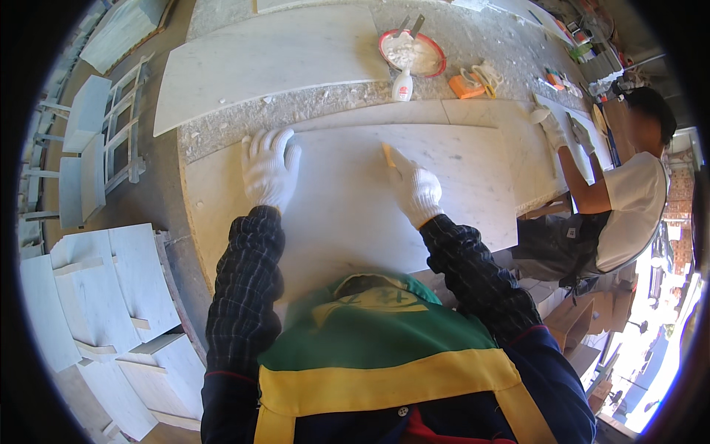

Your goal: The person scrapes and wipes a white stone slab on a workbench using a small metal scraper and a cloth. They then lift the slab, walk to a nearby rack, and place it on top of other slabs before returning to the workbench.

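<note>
White material (410, 54) in red-rimmed bowl (444, 62), left hand (271, 169) wide on slab (344, 189), right hand (416, 186) around yellow piece (387, 155)

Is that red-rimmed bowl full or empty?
Not empty: the bowl holds lumpy white material, with two flat tools sticking out. How deep it goes, I cannot tell.

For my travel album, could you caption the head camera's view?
Gloved left hand resting on a pale slab, right hand holding something small and yellow, another person at the right.

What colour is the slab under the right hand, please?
The slab is whitish with faint grey marks, best in head view.
</note>
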{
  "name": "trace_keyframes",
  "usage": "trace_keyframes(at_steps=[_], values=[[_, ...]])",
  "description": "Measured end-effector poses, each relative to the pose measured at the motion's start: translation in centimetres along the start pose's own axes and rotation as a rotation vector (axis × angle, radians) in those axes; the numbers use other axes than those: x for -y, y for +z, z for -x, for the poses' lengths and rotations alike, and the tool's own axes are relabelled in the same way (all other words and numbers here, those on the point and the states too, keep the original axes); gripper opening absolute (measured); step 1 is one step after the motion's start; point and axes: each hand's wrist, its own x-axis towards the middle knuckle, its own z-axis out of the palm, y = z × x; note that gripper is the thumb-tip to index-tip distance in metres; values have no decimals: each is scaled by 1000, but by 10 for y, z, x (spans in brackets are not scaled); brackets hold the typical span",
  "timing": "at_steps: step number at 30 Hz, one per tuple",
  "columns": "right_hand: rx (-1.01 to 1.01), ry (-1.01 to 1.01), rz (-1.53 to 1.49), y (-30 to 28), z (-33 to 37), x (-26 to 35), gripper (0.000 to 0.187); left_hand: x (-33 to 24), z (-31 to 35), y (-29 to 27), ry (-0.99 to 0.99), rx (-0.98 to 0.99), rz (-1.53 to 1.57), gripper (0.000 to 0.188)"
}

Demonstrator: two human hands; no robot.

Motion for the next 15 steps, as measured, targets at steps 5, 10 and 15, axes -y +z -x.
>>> trace_keyframes(at_steps=[5,10,15], values=[[22,-54,-50,-5,-6,-1,46,-1,-2,-1,1,5,11,36],[62,-5,-50,-5,-5,0,47,-2,-1,-1,-1,-35,19,33],[77,-11,-36,-2,-11,7,45,-1,-2,-2,2,10,-7,35]])
